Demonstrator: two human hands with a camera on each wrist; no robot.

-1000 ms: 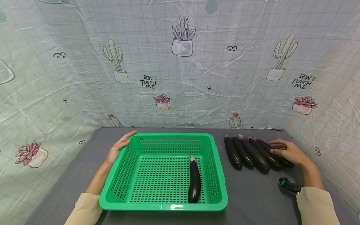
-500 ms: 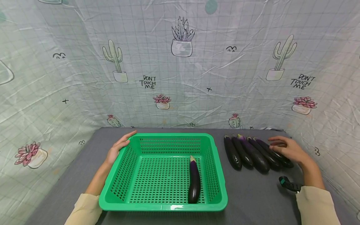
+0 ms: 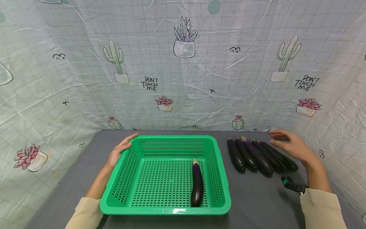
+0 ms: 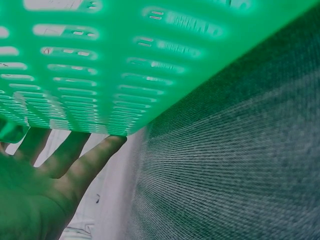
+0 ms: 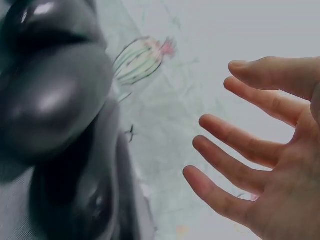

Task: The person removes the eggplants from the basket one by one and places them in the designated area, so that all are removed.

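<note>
In the head view my left hand [image 3: 118, 152] rests against the far left corner of a green plastic basket [image 3: 165, 211]. Its thumb lies at the rim, and the left wrist view shows fairly straight, spread fingers [image 4: 97, 155] along the outside. One dark purple eggplant [image 3: 197, 184] lies lengthwise inside the basket, towards its right wall. My right hand [image 3: 295, 146] hovers beside and above the far right eggplant [image 3: 281, 156] of a row, holding nothing. The right wrist view shows its fingers [image 5: 235, 177] apart and loosely bent, with blurred eggplants [image 5: 55, 100] to the left.
Several eggplants [image 3: 258, 157] lie side by side on the grey tabletop [image 3: 254, 203], right of the basket. A cactus-print cloth [image 3: 211, 108] hangs behind and at both sides. A black wrist camera [image 3: 293, 185] juts from the right sleeve.
My right hand has lifted off the far right eggplant and moved slightly up and away from it. The left hand, the basket and the eggplants stay in place.
</note>
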